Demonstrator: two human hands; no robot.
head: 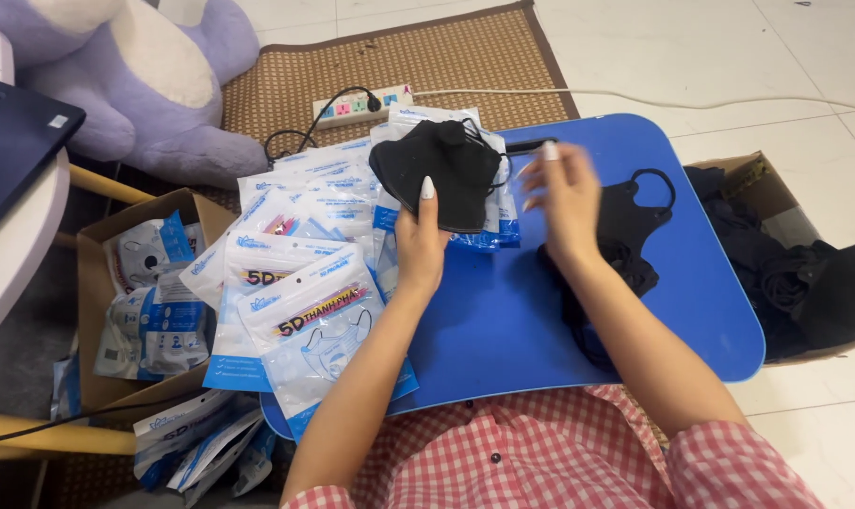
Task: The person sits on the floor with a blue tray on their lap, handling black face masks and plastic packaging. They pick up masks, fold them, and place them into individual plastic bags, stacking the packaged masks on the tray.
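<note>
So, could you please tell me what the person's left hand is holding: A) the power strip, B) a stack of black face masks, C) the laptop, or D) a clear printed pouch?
B: the left hand grips a stack of black face masks from below, raised over the printed pouches on the blue tray table.

— Underfoot? Pale glossy floor tiles (729,57), partly covered by a brown woven straw mat (465,57).

— Furniture? A round-cornered blue lap table (503,320) on the floor; at left, a white tabletop edge (13,264) over yellow wooden legs (50,438).

— Light? Even, soft.
</note>
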